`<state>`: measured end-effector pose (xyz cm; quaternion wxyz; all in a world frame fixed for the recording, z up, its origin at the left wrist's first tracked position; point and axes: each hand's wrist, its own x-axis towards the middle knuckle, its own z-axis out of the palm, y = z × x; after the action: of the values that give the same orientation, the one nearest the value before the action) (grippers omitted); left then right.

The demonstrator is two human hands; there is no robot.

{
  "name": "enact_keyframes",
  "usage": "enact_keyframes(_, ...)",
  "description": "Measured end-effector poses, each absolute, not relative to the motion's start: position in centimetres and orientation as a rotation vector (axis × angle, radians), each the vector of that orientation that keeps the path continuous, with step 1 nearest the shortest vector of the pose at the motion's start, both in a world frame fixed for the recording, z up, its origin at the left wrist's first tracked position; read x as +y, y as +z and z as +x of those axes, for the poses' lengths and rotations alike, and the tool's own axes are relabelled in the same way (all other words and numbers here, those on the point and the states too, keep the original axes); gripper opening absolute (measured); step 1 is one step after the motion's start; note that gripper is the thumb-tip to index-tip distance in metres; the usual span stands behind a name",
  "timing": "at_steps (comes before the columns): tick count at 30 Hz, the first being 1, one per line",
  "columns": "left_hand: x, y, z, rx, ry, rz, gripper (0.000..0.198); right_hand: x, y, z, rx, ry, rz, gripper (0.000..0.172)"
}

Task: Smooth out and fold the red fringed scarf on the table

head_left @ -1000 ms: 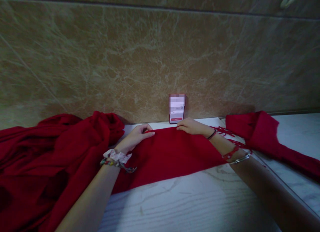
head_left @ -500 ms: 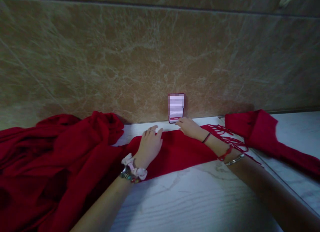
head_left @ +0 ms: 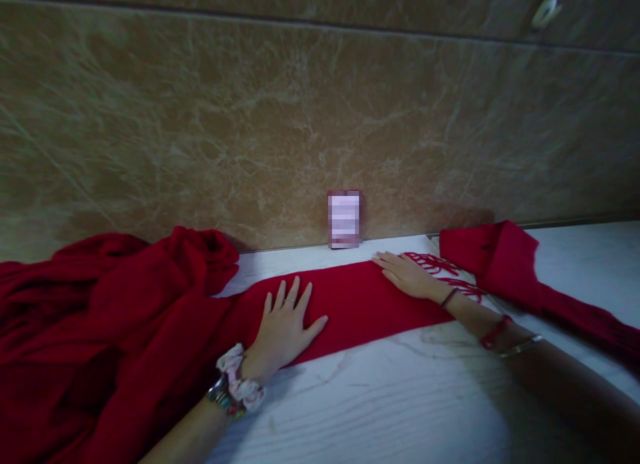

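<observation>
A red fringed scarf (head_left: 357, 301) stretches flat across a pale wood-grain surface, its tassels fanned out at the right end. Palm down with fingers spread, my left hand (head_left: 285, 331) presses on the scarf's middle. My right hand (head_left: 406, 275) lies flat near the fringed end, fingers stretched toward the far edge. The scarf's left part runs into a large heap of red cloth (head_left: 120, 337); where one stops and the other starts is hard to tell. Neither hand grasps anything.
A phone (head_left: 344, 219) with a blurred screen leans upright against the brown marbled wall (head_left: 280, 131) behind the scarf. Another red knitted piece (head_left: 510, 264) lies at the right. The pale surface (head_left: 380, 404) extends toward me. Small whitish objects (head_left: 547, 12) show at the upper right.
My hands have moved apart: the left came back toward me and flattened on the scarf, the right slid rightward, away from the phone's base. The scarf now looks flatter between them.
</observation>
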<state>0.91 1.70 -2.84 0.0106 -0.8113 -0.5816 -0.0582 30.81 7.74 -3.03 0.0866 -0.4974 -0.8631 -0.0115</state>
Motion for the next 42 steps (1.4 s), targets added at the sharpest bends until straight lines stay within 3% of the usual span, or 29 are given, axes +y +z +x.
enact_keyframes(4, 1.6, -2.8, 1.2, -1.814, -0.144, -2.535, 0.070, 6.3, -2.0, 29.1, -2.443, -0.070, -1.569, 0.043)
enact_keyframes(11, 1.6, -2.8, 1.0, -1.788, -0.110, -2.493, 0.070, 1.6, -1.3, 21.3, -2.725, 0.114, -1.143, 0.045)
enact_keyframes(21, 1.5, -2.9, 0.9, -1.772, -0.137, -2.497, 0.071, 4.5, -3.5, 33.9, -2.485, -0.277, -1.616, 0.044)
enact_keyframes(25, 1.4, -2.7, 1.0, -1.779, -0.135, -2.502, 0.071, 4.6, -2.3, 32.2, -2.459, -0.392, -1.599, 0.043)
enact_keyframes(33, 1.3, -2.6, 0.9, -1.794, -0.131, -2.501, 0.072, 2.9, -2.2, 20.2, -2.663, -0.024, -1.200, 0.045)
enact_keyframes(42, 1.4, -3.0, 0.6, -1.764, -0.206, -2.529, 0.072, 6.6, -3.0, 33.3, -2.428, -0.180, -1.876, 0.046)
